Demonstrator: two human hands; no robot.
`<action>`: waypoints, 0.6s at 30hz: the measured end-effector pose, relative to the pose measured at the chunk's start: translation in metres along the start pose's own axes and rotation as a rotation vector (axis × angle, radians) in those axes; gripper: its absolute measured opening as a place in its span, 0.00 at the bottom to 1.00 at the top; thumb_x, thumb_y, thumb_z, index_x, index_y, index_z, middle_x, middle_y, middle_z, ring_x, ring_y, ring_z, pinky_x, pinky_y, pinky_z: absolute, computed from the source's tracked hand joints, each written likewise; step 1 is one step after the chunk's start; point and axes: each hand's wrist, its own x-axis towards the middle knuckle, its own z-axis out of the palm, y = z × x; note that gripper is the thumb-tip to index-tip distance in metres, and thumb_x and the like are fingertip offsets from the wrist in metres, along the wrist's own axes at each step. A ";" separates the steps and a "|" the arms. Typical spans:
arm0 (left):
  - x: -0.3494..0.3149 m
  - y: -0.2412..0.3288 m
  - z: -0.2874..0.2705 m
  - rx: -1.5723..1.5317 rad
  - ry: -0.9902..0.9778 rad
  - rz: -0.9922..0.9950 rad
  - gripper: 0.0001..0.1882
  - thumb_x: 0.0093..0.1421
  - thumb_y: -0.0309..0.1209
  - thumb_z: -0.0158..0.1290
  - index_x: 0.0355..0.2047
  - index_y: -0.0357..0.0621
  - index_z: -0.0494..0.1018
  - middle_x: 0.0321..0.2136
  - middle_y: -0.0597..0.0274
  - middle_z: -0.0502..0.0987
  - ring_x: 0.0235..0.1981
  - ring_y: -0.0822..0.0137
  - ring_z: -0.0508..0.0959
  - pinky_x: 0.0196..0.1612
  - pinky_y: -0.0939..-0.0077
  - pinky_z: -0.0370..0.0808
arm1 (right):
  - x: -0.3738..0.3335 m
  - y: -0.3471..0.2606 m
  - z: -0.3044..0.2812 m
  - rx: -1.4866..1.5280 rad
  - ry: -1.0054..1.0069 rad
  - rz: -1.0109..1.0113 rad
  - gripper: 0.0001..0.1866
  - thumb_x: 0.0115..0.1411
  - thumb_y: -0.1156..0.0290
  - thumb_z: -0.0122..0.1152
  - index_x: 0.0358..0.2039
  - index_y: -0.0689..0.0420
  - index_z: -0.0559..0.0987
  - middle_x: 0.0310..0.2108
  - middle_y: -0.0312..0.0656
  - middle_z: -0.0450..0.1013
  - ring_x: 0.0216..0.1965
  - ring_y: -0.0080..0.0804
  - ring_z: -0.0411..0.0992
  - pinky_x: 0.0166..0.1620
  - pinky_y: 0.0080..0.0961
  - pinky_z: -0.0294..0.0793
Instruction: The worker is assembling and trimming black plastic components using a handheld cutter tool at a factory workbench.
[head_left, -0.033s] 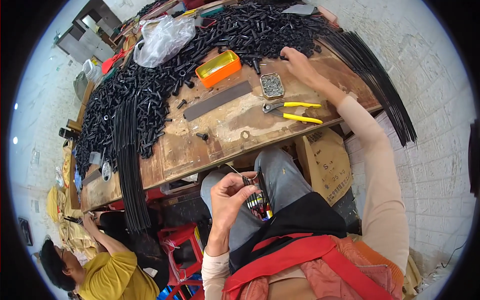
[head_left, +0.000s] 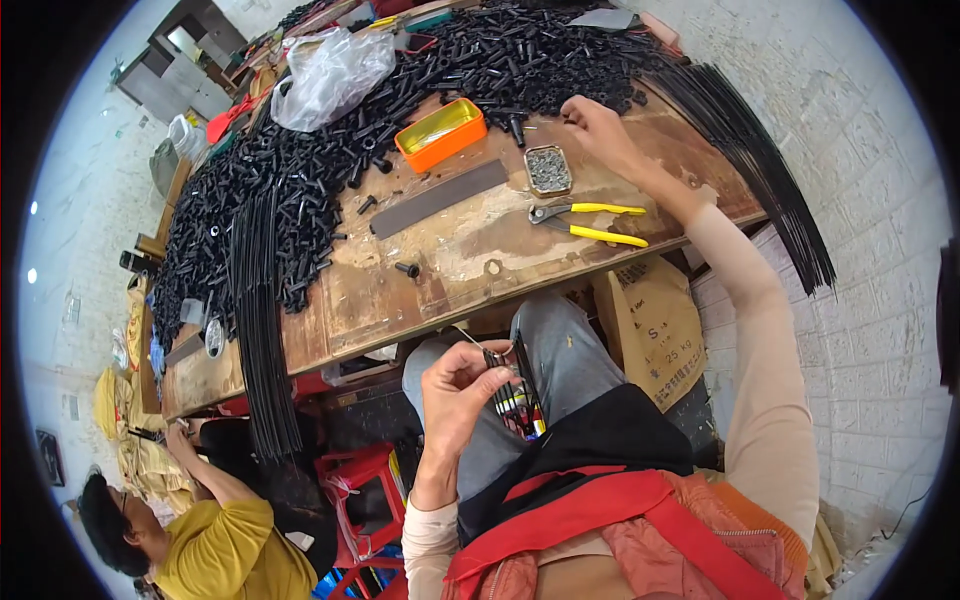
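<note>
My left hand (head_left: 456,402) is closed over my lap, pinching several thin black rods (head_left: 521,372) between thumb and fingers. A pale thin wire-like piece sticks out above its fingers. My right hand (head_left: 607,138) reaches out over the table, fingers curled together beside the near edge of a heap of small black tubular parts (head_left: 480,65). Something small and dark shows at its fingertips, too small to name. Near that hand sits a small tray of tiny grey metal pieces (head_left: 549,171). Yellow-handled pliers (head_left: 606,208) lie open on the wood, closer to me.
An orange box (head_left: 440,150) and a flat dark strip (head_left: 440,200) rest on the wooden table (head_left: 440,285). Bundles of black rods overhang its edge at left (head_left: 262,330) and right (head_left: 750,150). A plastic bag (head_left: 335,75) lies on the heap. A person in yellow (head_left: 225,545) works at lower left.
My right hand has shifted slightly downward, toward me, from the heap's edge. The table appears slightly farther right in the view. My left hand keeps its hold on the rods.
</note>
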 end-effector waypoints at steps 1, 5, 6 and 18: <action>0.000 0.000 -0.002 0.016 0.012 -0.012 0.11 0.54 0.15 0.57 0.24 0.39 0.65 0.39 0.47 0.78 0.37 0.59 0.81 0.38 0.66 0.81 | -0.010 -0.044 -0.005 0.179 -0.060 0.128 0.11 0.57 0.76 0.60 0.40 0.66 0.76 0.33 0.49 0.77 0.33 0.38 0.76 0.40 0.28 0.75; 0.011 0.005 0.016 0.109 -0.122 -0.103 0.08 0.55 0.15 0.55 0.26 0.37 0.66 0.41 0.50 0.77 0.36 0.66 0.79 0.39 0.72 0.79 | -0.073 -0.148 -0.046 0.746 -0.496 0.380 0.13 0.62 0.75 0.58 0.46 0.67 0.77 0.36 0.37 0.77 0.39 0.25 0.77 0.43 0.20 0.75; 0.013 0.007 0.023 0.118 -0.167 -0.137 0.06 0.56 0.16 0.55 0.29 0.35 0.69 0.42 0.51 0.77 0.36 0.68 0.78 0.39 0.73 0.79 | -0.085 -0.169 -0.055 0.760 -0.517 0.392 0.13 0.62 0.75 0.58 0.46 0.67 0.77 0.36 0.37 0.77 0.39 0.25 0.77 0.43 0.20 0.75; -0.021 0.028 0.044 0.052 -0.278 0.018 0.22 0.56 0.17 0.58 0.53 0.36 0.72 0.45 0.55 0.78 0.43 0.67 0.80 0.42 0.71 0.81 | -0.132 -0.242 -0.096 0.875 -0.568 0.379 0.11 0.60 0.75 0.62 0.43 0.62 0.76 0.40 0.37 0.76 0.43 0.25 0.76 0.49 0.22 0.73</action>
